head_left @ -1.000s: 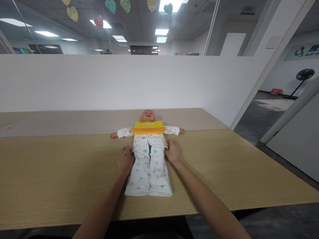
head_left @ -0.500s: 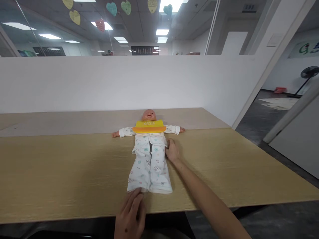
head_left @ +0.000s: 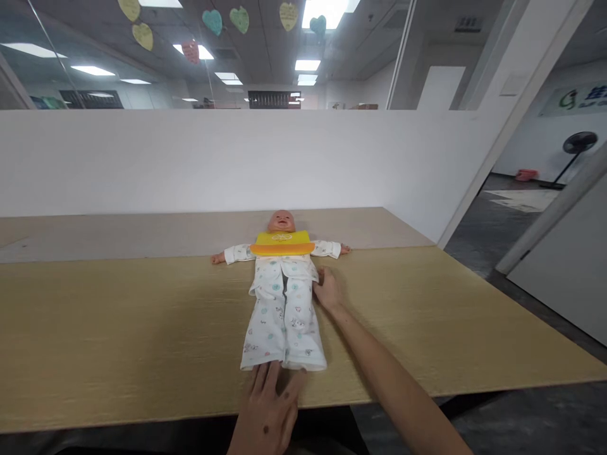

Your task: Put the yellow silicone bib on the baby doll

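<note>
A baby doll (head_left: 281, 221) lies on its back with arms spread, in a white printed shirt (head_left: 268, 272). White printed trousers (head_left: 265, 322) reach toward me, their hems flat on the table. A yellow bib (head_left: 284, 237) with an orange catch pocket (head_left: 282, 249) covers the doll's chest. My right hand (head_left: 329, 291) is beside the doll's hip, fingers curled at the shirt's lower side edge; its fingertips are partly hidden. At the trouser hems is my left hand (head_left: 269, 401), fingers stretched out and thumb apart, fingertips by the left leg's opening.
The wooden table (head_left: 118, 335) runs to a white partition wall (head_left: 190, 161) with glass above. Heart-shaped paper notes (head_left: 212, 22) are stuck on the glass. To the right, beyond a doorway, stand a black fan (head_left: 579, 143) and a red basin (head_left: 526, 175).
My left hand has moved right and its fingers have spread, thumb now apart. My right hand stays by the doll's hip. The view has shifted slightly.
</note>
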A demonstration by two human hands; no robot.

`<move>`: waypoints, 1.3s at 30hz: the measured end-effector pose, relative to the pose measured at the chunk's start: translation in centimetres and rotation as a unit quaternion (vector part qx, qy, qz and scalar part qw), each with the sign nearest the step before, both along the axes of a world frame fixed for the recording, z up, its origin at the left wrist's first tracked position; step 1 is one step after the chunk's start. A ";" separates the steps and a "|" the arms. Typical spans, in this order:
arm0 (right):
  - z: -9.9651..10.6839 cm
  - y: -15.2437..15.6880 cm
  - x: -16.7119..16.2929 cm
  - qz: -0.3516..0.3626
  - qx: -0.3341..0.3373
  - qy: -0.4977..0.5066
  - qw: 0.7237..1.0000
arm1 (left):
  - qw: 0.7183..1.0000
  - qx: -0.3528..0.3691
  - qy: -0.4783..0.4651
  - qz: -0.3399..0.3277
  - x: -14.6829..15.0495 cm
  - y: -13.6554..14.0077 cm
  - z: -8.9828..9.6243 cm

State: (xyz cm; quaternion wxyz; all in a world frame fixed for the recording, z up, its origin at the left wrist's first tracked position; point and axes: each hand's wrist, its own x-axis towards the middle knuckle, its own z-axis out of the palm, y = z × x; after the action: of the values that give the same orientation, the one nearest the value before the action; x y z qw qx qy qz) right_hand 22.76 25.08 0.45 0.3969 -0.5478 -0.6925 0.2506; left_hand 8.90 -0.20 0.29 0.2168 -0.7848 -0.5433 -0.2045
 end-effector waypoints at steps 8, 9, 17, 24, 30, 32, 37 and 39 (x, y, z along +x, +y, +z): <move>0.6 -0.1 0.1 0.005 -0.015 0.001 1.000 | 0.999 -0.005 0.023 0.045 1.0 0.0 0.2; 0.7 -0.1 0.1 0.004 -0.013 0.000 1.000 | 0.999 -0.005 0.020 0.050 1.2 0.1 0.2; 0.4 0.1 0.1 0.003 0.011 -0.002 1.000 | 0.999 0.013 -0.004 0.045 1.6 0.2 -0.1; -0.2 0.5 0.1 0.003 0.020 0.019 1.000 | 0.998 0.035 -0.029 0.037 1.5 0.2 -0.2; -0.6 0.6 0.1 0.008 0.032 0.034 0.999 | 0.997 0.047 -0.049 0.037 1.6 0.3 -0.4; -0.8 0.7 0.1 0.007 0.040 0.038 0.998 | 0.997 0.056 -0.045 0.038 1.8 0.4 -0.2; -0.8 0.7 0.1 0.009 0.040 0.038 0.998 | 0.994 0.057 -0.054 0.073 2.6 0.8 0.5; -0.7 0.7 0.1 0.009 0.031 0.033 0.999 | 0.994 0.058 -0.061 0.074 2.8 0.9 0.5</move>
State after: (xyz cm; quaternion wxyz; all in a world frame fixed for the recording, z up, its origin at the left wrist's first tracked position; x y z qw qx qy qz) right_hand 22.89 25.76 -0.21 0.4340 -0.5206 -0.6912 0.2507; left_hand 11.68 0.70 0.82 0.2432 -0.7145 -0.5996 -0.2663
